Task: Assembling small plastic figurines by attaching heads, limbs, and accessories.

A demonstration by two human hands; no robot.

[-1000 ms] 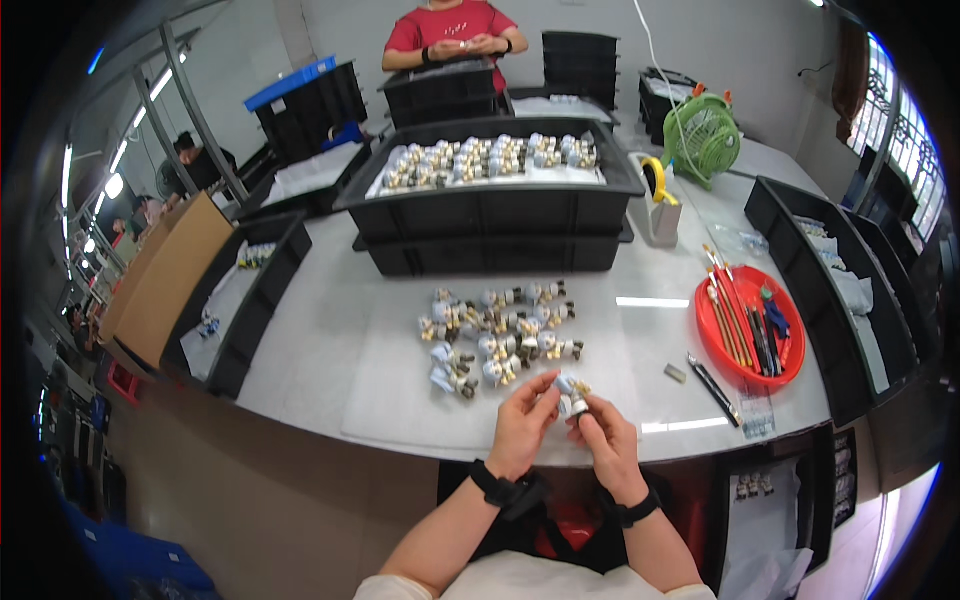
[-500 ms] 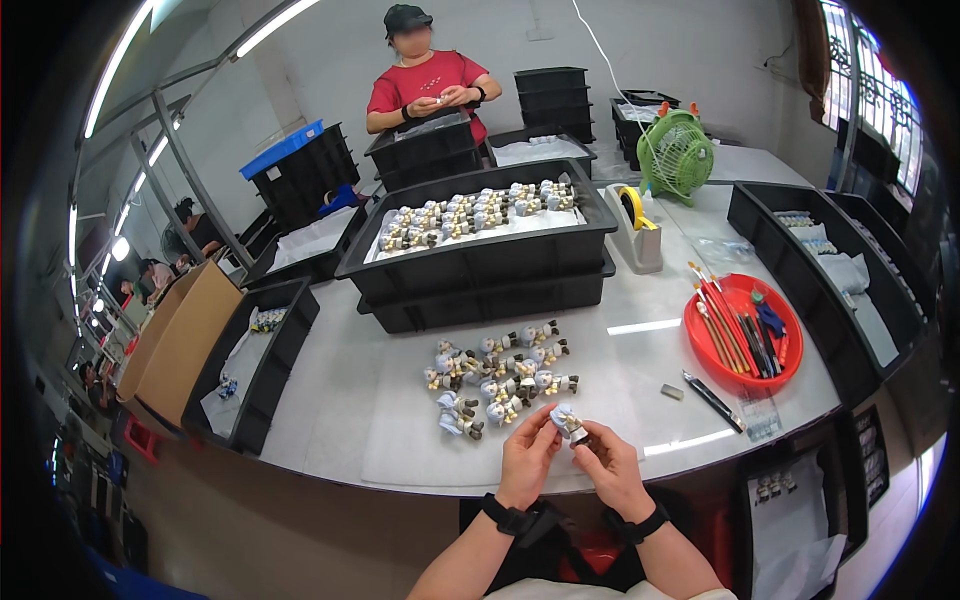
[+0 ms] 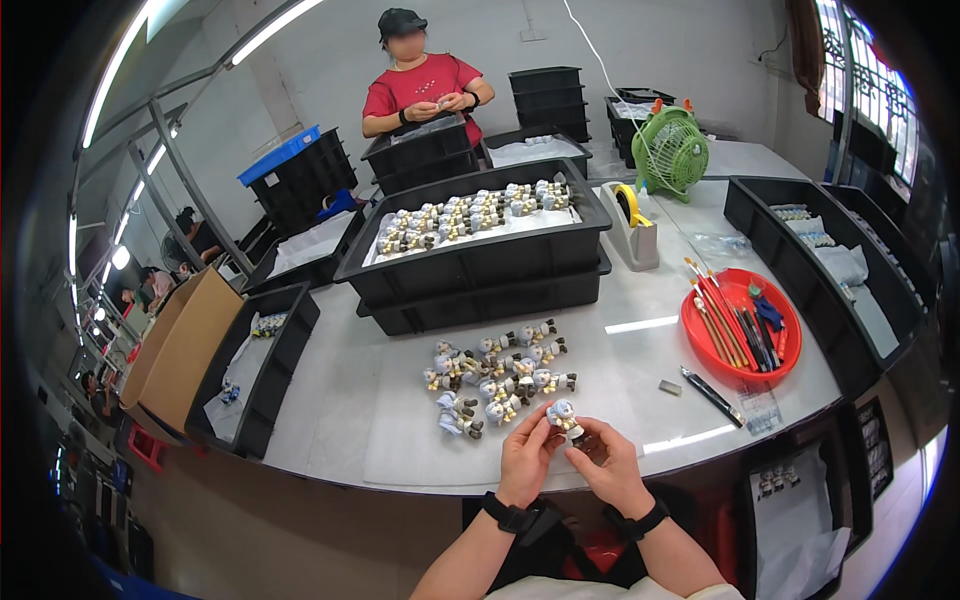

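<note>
Between my two hands, near the table's front edge, is a small painted figurine (image 3: 564,418) with pale blue hair and dark feet. The fingers of my left hand (image 3: 527,455) pinch it by the head side. At its lower end, the fingertips of my right hand (image 3: 608,462) grip it too. Just beyond my hands, several similar figurines (image 3: 500,375) lie loosely grouped on a white sheet (image 3: 400,462), some overlapping. Both wrists wear black bands.
Stacked black trays (image 3: 480,285) hold rows of figurines. To the right are a red bowl (image 3: 741,372) of brushes, a craft knife (image 3: 712,397), a small grey block (image 3: 670,387), a tape dispenser (image 3: 634,235) and a green fan (image 3: 672,150). A co-worker (image 3: 425,90) stands opposite.
The figurine has turned slightly in my fingers, so its front shows more. My hands stay in nearly the same place. The view has shifted a little.
</note>
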